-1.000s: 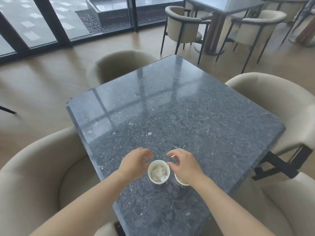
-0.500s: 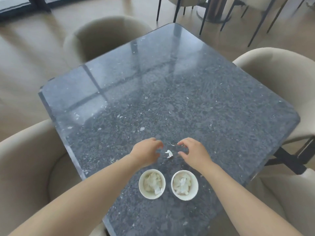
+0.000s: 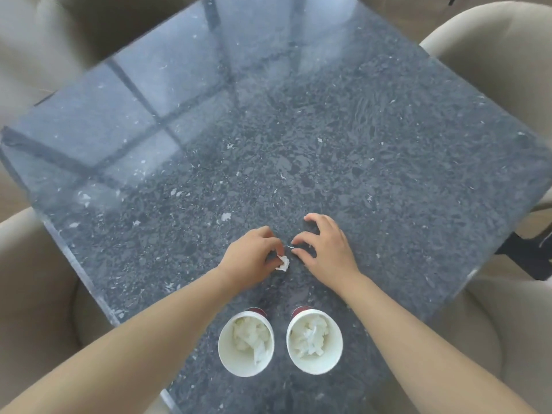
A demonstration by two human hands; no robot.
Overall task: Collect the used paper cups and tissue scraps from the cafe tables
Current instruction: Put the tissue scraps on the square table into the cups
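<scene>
Fingers (image 3: 273, 242) of the left hand (image 3: 251, 258) now pinch the tissue scrap (image 3: 283, 263) that lay loose on the desk (image 3: 388, 144) a moment ago. The right hand (image 3: 322, 249) rests spread, holding nothing. The scrap likely goes into the near paper cups (image 3: 245, 345) (image 3: 314, 342), already stuffed with tissue

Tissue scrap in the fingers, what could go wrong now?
The tissue scrap is tiny and only pinched by the left hand, so it might slip. The left cup and right cup stand between the forearms near the table edge; an arm pulling back could tip them.
</scene>
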